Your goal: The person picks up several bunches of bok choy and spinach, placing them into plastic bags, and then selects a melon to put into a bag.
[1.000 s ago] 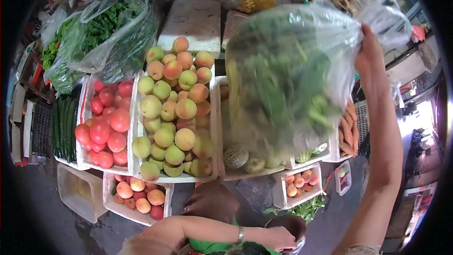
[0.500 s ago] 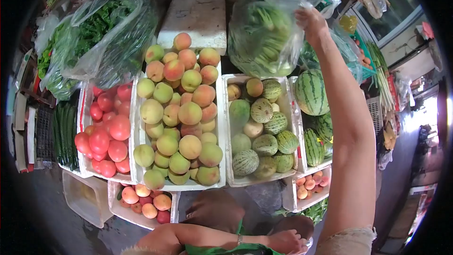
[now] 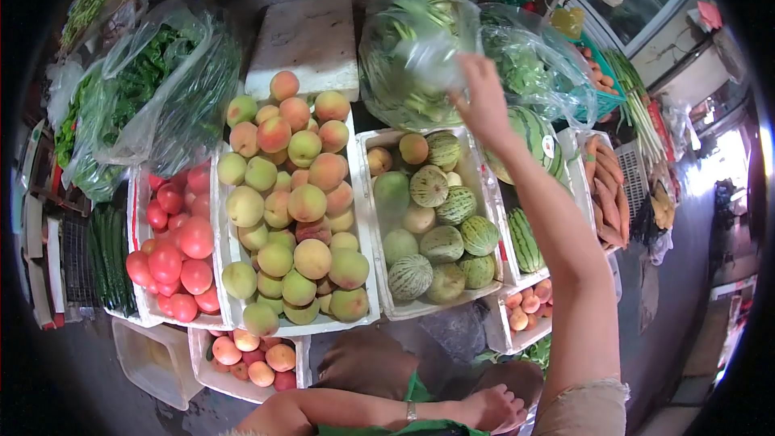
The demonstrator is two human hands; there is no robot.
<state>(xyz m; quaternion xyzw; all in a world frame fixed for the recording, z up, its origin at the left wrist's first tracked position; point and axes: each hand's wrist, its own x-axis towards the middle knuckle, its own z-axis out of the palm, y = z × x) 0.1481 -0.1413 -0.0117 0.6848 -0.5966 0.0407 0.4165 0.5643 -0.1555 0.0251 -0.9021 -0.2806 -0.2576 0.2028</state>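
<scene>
The right hand point(image 3: 483, 101), fingers spread and gripping nothing, reaches up at arm's length against a clear bag of greens point(image 3: 412, 56) resting behind the crate of small melons point(image 3: 432, 218). The left hand point(image 3: 494, 408) lies low by the frame's bottom edge, its grasp unclear. Peaches point(image 3: 295, 194) fill the neighbouring crate.

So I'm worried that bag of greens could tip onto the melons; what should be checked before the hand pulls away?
1. Right hand off the bag of greens: not ok, fingers touch the plastic.
2. Bag rests behind the melon crate, not in it: ok.
3. Bag steady unaided: cannot tell.
4. Bag mouth closed: cannot tell.
5. Watermelon beside the wrist lies clear of the arm: cannot tell.
6. Left hand free: cannot tell.
</scene>
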